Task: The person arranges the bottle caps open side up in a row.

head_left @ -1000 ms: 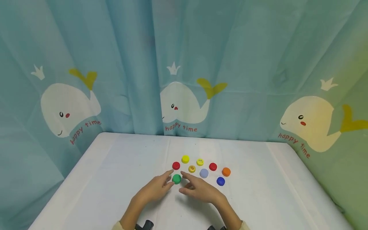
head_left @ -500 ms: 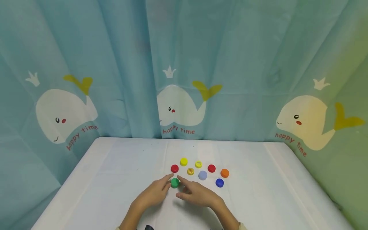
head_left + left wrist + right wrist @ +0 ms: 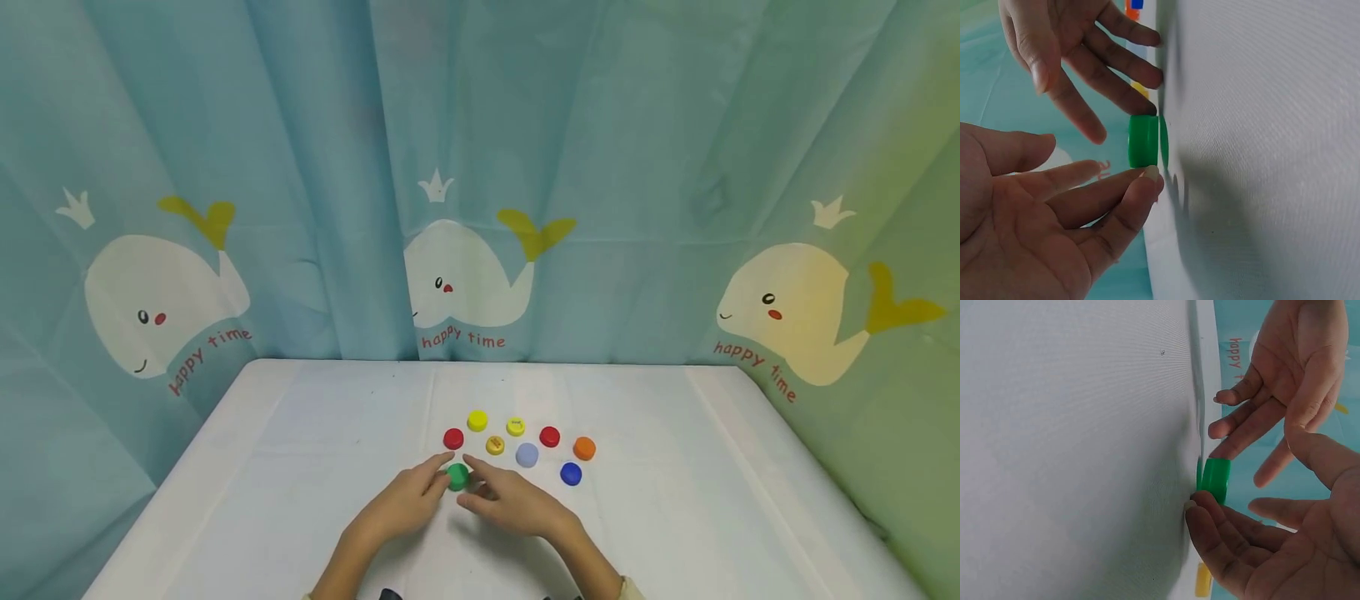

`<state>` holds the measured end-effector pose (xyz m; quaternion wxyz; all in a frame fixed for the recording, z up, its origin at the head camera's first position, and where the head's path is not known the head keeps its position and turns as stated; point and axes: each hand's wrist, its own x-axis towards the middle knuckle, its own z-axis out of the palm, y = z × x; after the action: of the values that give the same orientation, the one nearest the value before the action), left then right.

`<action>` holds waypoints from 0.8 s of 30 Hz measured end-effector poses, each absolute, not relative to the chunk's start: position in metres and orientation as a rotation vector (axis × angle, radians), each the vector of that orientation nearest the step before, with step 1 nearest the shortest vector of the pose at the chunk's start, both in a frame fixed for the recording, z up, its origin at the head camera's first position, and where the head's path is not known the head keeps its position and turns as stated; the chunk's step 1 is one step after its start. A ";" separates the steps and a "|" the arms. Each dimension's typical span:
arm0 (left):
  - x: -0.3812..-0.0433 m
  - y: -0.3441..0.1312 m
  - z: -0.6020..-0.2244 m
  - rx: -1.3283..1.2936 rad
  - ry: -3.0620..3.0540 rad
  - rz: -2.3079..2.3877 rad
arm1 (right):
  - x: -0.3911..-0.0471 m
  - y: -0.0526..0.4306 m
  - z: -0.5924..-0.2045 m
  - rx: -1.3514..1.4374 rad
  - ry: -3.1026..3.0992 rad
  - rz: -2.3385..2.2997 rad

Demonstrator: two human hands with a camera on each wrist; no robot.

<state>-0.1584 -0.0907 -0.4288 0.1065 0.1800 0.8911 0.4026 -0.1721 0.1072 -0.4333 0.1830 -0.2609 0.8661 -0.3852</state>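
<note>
Green cap on white table, lower centre of head view, between both hands. Left hand and right hand: fingers loose, grasping nothing, fingertips at cap's sides. One red cap just above; dark blue cap and orange cap farther right.

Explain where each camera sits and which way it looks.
Head: worn on the head, facing forward and down at the table, green cap and curtain; left hand, right hand and forearms show.
Left wrist: worn there, looking low across the table; both hands show, left at bottom.
Right wrist: worn there, likewise low; both hands show, right at bottom.
Both wrist views share the cap.
</note>
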 end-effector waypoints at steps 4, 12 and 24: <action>-0.158 -0.090 -0.429 0.542 2.629 1.209 | -0.174 0.108 -0.434 -0.738 2.446 -1.117; -0.160 -0.086 -0.430 0.612 2.563 1.254 | -0.176 0.106 -0.439 -0.682 2.467 -1.182; -0.156 -0.080 -0.427 0.629 2.576 1.242 | -0.180 0.107 -0.441 -0.602 2.563 -1.266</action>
<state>-0.1559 -0.0800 -0.4272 0.1063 0.2135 0.8748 0.4218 -0.1803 0.1071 -0.4413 0.1098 -0.2050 0.8720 -0.4307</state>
